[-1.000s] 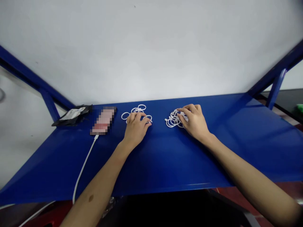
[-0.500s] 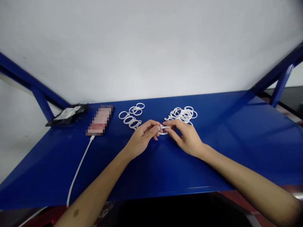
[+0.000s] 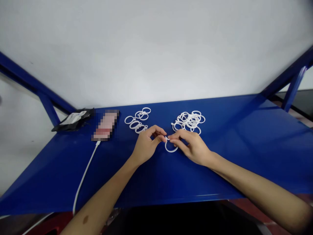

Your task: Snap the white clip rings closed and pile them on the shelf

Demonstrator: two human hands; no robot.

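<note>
A white ring (image 3: 171, 151), shaped like a shower curtain ring with small ends at its top, hangs toward me between my hands. My left hand (image 3: 148, 144) pinches the ring's upper left end between thumb and fingers. From the other side, my right hand (image 3: 193, 147) grips its upper right part with the fingertips. The fingers partly hide the two ends, so I cannot tell whether they are joined. Beyond my left hand lies a small group of white rings (image 3: 134, 124). A larger heap of similar rings (image 3: 193, 121) lies just beyond my right hand.
All this rests on a blue table (image 3: 137, 182) against a pale wall. To the left are a blurred-out phone (image 3: 105, 125) with a white cable (image 3: 84, 173) and a black plastic packet (image 3: 73, 120). Blue frame bars rise at both sides.
The ring has tilted from nearly edge-on to showing its round opening, its lower arc nearer me. My hands have shifted slightly with it. The view has moved a little.
</note>
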